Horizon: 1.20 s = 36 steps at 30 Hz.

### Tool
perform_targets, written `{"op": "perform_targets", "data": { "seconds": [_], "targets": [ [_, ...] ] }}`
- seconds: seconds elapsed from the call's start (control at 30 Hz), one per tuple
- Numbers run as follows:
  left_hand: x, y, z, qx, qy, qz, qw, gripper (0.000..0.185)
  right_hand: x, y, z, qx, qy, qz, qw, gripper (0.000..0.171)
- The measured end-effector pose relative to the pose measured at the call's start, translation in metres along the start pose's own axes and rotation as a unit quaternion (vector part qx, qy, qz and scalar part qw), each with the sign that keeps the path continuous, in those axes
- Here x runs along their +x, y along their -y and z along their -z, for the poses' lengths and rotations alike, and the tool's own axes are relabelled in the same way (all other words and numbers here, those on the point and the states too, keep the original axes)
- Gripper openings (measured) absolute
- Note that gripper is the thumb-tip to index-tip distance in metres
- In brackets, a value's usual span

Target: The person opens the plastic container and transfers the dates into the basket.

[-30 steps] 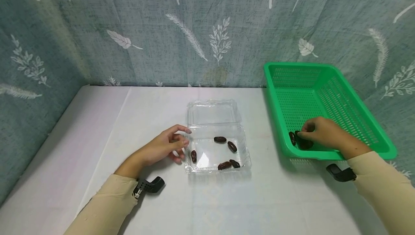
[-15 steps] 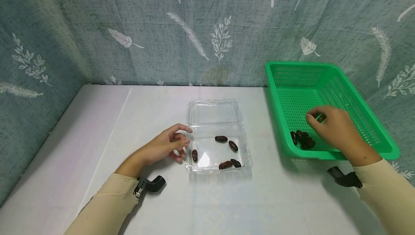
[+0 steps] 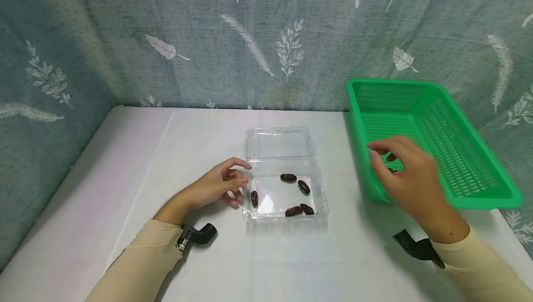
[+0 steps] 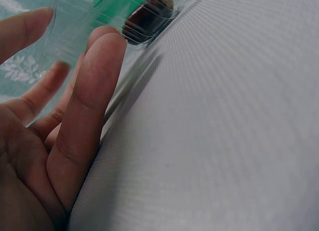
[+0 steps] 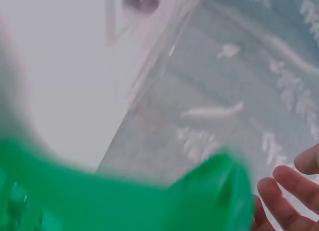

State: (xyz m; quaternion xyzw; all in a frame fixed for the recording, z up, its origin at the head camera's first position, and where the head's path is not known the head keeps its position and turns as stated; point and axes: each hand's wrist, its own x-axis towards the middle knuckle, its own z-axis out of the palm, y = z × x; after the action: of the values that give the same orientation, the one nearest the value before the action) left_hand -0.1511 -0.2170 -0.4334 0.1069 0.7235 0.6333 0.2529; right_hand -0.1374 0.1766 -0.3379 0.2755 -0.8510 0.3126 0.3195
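A clear plastic clamshell box [image 3: 272, 186] stands with its lid back, holding several brown dates [image 3: 304, 187]. My left hand [image 3: 216, 184] is at the box's left side, fingers loosely bent and fingertips at its rim; a date [image 4: 148, 19] shows through the wall in the left wrist view. Over the left front side of a green basket [image 3: 462, 126] is my right hand [image 3: 410, 177], thumb and index finger nearly together. A small brown date [image 3: 390, 157] shows in the curl of its fingers, mostly hidden. The right wrist view is blurred and shows only fingers [image 5: 284, 201] at its edge.
Dark dates lie in the basket's near left corner, mostly hidden by my right hand. A white cloth [image 3: 187, 140] covers the table. Behind it hangs a grey-green leaf-patterned curtain [image 3: 200, 61]. The clear lid [image 3: 281, 144] lies behind the box.
My right hand has lifted from the dates in the basket and moved left to the basket's rim with a date. The left hand has stayed beside the box.
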Motion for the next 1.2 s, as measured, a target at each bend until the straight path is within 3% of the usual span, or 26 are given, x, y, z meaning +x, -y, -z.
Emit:
{"op": "perform_targets", "data": {
  "seconds": [0.23,0.4,0.83,1.2],
  "targets": [
    [0.0,-0.001,-0.001,-0.003,-0.002,0.003,1.0,0.045,-0.002,0.026,-0.033,0.056,0.006,0.041,0.998,0.023],
    [0.0,0.0,0.0,-0.004,0.0,0.003,1.0,0.046,-0.004,0.036,-0.059,0.056,0.036,0.056,0.996,0.023],
    [-0.001,0.001,0.001,0.002,0.005,-0.001,1.0,0.046,-0.003,0.043,-0.103,0.046,0.118,0.031,0.991,0.018],
    [-0.001,0.0,0.002,0.001,0.003,-0.003,1.0,0.047,0.0,0.044,-0.126,-0.017,0.219,-0.003,0.976,0.019]
  ]
}}
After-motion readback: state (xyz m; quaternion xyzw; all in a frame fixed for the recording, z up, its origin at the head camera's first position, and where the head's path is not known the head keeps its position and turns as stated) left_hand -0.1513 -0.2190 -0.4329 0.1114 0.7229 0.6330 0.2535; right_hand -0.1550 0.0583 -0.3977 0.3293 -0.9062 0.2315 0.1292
